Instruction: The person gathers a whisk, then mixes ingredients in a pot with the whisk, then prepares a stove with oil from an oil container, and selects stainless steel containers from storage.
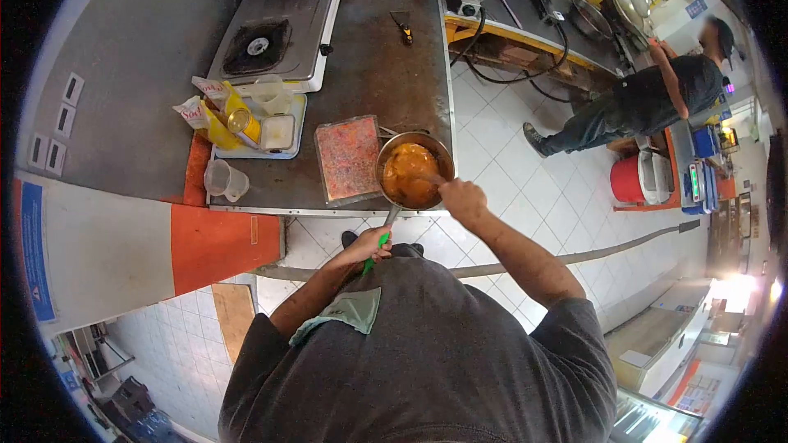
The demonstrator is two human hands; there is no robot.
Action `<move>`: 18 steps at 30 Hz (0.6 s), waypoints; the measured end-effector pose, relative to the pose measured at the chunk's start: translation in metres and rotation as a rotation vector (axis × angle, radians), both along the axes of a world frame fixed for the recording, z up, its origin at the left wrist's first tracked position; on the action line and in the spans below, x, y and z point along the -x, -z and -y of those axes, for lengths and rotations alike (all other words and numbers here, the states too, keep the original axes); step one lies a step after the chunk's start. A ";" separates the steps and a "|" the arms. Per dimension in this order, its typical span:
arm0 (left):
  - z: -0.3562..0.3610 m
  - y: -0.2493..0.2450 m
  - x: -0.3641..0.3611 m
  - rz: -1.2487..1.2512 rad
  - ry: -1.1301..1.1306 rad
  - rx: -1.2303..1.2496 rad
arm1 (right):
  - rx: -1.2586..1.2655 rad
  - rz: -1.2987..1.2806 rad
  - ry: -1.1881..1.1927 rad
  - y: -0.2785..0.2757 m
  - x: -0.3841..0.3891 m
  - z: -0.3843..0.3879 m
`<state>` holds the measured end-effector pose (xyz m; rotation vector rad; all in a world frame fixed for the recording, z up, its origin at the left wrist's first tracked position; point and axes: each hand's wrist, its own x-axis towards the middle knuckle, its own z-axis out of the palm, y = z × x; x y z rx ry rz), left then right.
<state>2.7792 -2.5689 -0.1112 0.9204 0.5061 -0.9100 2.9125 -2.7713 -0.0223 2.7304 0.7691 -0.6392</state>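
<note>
A saucepan of orange sauce sits at the table's front edge. My left hand is closed around the pan's handle, and bright green shows at the grip. My right hand grips a stirring utensil whose far end is in the sauce; its head is hidden. Left of the pan, a reddish patterned square mat lies flat, nearly touching it. A pale green cloth lies against my shirt beside my left forearm.
A gas stove stands at the back left. Before it, a tray holds yellow packets, a can and containers, near a clear plastic jug. A small black-and-yellow tool lies farther back. A co-worker stands at right.
</note>
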 end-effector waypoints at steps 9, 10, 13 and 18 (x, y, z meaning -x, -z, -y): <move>-0.001 -0.017 -0.001 0.068 -0.001 -0.002 | -0.144 -0.202 0.109 -0.034 0.015 0.017; 0.000 -0.019 -0.001 0.049 0.011 -0.001 | -0.122 -0.142 0.080 -0.037 0.023 0.009; 0.004 -0.025 0.000 0.075 0.019 -0.088 | -0.123 -0.086 -0.029 -0.029 0.030 -0.008; 0.004 -0.018 0.000 -0.011 -0.016 -0.036 | -0.142 0.043 -0.052 -0.015 0.019 -0.021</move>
